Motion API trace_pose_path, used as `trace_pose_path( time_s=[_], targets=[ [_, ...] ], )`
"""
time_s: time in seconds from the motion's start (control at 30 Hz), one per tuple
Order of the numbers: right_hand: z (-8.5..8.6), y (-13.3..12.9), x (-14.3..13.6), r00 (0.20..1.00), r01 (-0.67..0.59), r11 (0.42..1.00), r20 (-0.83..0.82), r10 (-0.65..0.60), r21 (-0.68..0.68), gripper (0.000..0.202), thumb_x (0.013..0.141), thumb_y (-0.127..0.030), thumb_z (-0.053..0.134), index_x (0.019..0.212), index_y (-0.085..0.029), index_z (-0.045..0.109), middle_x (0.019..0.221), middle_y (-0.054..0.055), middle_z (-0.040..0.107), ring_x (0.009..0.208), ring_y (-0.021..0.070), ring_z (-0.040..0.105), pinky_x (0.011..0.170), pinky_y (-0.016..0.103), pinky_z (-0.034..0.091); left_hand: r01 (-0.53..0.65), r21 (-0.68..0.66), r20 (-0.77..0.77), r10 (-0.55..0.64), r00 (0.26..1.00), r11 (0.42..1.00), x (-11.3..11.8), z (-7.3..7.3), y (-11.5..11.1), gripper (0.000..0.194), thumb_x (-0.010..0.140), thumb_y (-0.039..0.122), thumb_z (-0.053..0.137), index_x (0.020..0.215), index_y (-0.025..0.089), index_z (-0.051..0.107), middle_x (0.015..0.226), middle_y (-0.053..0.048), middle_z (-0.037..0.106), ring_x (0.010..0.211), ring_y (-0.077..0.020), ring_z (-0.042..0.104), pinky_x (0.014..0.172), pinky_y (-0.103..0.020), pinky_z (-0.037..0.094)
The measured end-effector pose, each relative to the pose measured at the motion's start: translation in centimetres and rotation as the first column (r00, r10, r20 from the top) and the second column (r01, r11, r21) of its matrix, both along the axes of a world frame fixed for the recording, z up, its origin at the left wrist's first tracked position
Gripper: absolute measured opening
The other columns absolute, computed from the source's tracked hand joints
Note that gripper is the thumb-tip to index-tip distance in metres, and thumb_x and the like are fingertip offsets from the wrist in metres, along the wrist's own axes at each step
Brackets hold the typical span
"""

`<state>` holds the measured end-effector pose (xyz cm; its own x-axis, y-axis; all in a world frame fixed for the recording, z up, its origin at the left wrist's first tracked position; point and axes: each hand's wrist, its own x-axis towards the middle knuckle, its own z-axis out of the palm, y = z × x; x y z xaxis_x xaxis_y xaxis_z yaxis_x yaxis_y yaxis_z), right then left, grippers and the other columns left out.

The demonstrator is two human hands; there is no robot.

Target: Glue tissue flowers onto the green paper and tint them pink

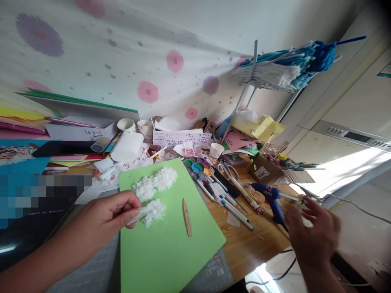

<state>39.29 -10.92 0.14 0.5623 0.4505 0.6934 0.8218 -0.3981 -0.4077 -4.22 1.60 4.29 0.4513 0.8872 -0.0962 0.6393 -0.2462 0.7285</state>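
My left hand [119,209] is closed in a pinch on a thin white paper piece [136,216], right beside a small tuft of crumpled white paper [155,212]. Two more white paper tufts [154,184] lie just above it on a light green sheet [171,260]. A flat wooden stick [187,217] rests on the same sheet. On the right, my right hand [314,228] is raised with curled fingers near the back end of a blue glue gun [270,199], from which a pale glue stick [288,196] sticks out. What the slightly blurred fingers hold is hard to make out.
Markers [236,213], scissors [227,169] and paint pots [197,166] crowd the wooden table right of the sheet. Paper cups [145,129] and a white roll [127,146] stand behind. A grey cutting mat [214,272] lies underneath. Pipe cleaners [284,67] hang on a rack at upper right.
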Motion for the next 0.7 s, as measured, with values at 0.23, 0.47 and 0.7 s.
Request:
trace_pose_path(
  time_s=[0.23,0.47,0.7],
  targets=[
    [2.5,3.6,-11.0,0.531,-0.794,0.436,-0.134,0.837,-0.424,0.017,0.088,-0.017,0.049,0.097,-0.021,0.064,0.093,0.009,0.064,0.086,0.0203,0.061,0.076,0.032,0.051,0.007,-0.041,0.164,0.0,0.986,0.999,0.0,-0.9,0.1,0.019,0.083,0.038,0.047,0.085,0.021,0.054,0.069,0.001,0.061,0.067,-0.016,0.06,0.067,-0.027,0.046],
    [6.2,8.3,-19.3,0.086,-0.93,-0.029,-0.293,0.952,-0.366,0.04,0.086,-0.013,0.053,0.125,-0.022,0.053,0.112,0.009,0.06,0.099,0.0192,0.058,0.085,0.032,0.048,0.026,-0.142,0.288,0.016,0.957,0.99,0.8,-0.7,-0.4,0.014,0.076,0.033,0.053,0.078,0.019,0.052,0.066,0.001,0.062,0.066,-0.0151,0.061,0.066,-0.028,0.047],
    [4.8,11.4,-23.0,-0.006,-1.0,-0.012,-0.647,0.762,-0.005,0.034,0.076,-0.017,0.064,0.108,-0.019,0.052,0.077,-0.002,0.059,0.065,0.0097,0.055,0.061,0.022,0.045,0.052,-0.198,0.355,0.022,0.935,0.979,1.2,-0.7,-1.1,0.012,0.078,0.03,0.054,0.077,0.018,0.051,0.065,0.003,0.06,0.065,-0.0139,0.06,0.065,-0.027,0.045]
  ],
)
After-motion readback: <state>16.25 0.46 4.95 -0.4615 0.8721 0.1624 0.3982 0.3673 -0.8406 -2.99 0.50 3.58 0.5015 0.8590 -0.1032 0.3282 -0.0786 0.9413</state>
